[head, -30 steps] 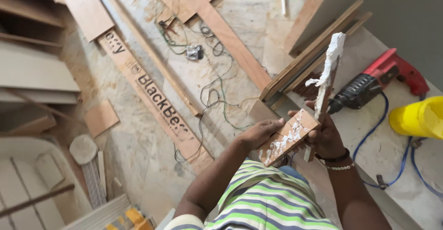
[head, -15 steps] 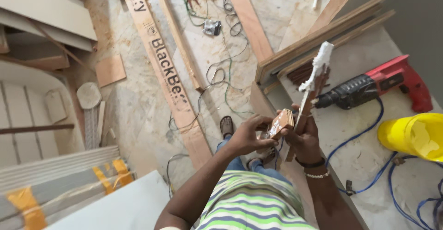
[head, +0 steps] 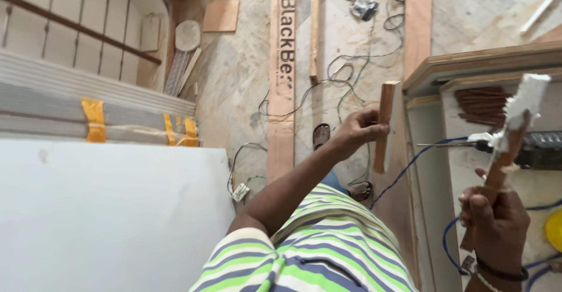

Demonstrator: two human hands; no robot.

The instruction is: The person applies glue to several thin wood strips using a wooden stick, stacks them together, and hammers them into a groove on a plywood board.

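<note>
Head view: your left hand (head: 360,131) pinches wood block (head: 383,125) upright, clear of the body; right hand (head: 494,222) fingers wrapped round glue-caked stick (head: 509,137), messy end up, over surface (head: 468,169).

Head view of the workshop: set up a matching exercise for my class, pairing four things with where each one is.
Things:
1. small wood block
2. stick smeared with white paste
3. long printed board
4. yellow straps

Places:
A. wrapped round the stacked panels at the left
B. flat on the floor among cables
C. held upright in the right hand
D. gripped in the left hand

Pairs: 1-D, 2-C, 3-B, 4-A
</note>
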